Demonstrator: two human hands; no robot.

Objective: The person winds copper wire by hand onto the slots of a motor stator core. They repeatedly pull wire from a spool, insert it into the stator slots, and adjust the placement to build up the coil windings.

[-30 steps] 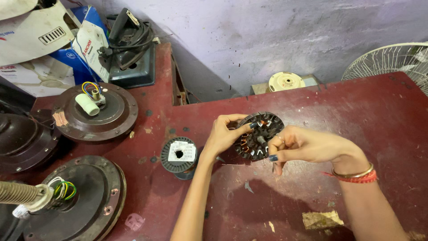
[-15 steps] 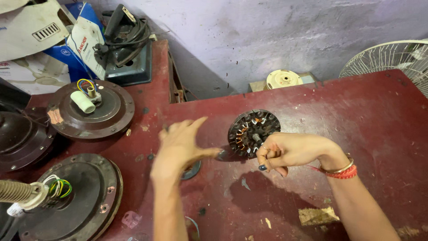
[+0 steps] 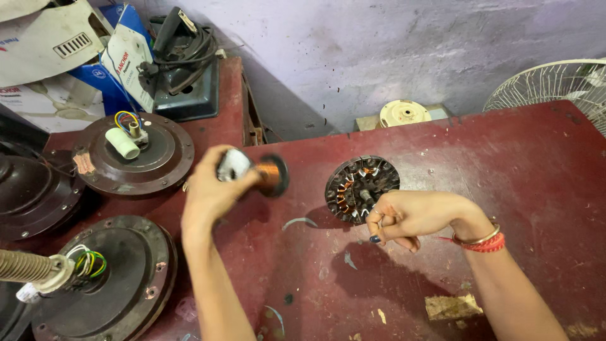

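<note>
A spool (image 3: 262, 172) of copper wire is gripped in the left hand (image 3: 211, 189) above the red table (image 3: 536, 164), its axis lying roughly level, pointing right. A round stator (image 3: 360, 187) is held tilted on edge by the closed right hand (image 3: 407, 215), its face turned left.

Pretty even daylight here, soft and bright enough, nothing blown out. It seems to come from above and a bit behind, since the right hand (image 3: 404, 218) drops a soft dark shadow onto the scuffed dark red table top (image 3: 505, 164) just below it. The raised left hand (image 3: 211, 189) and the black spool of copper wire (image 3: 268, 173) it grips are slightly motion-smeared. Edges bow a little, wide-angle style.
</note>
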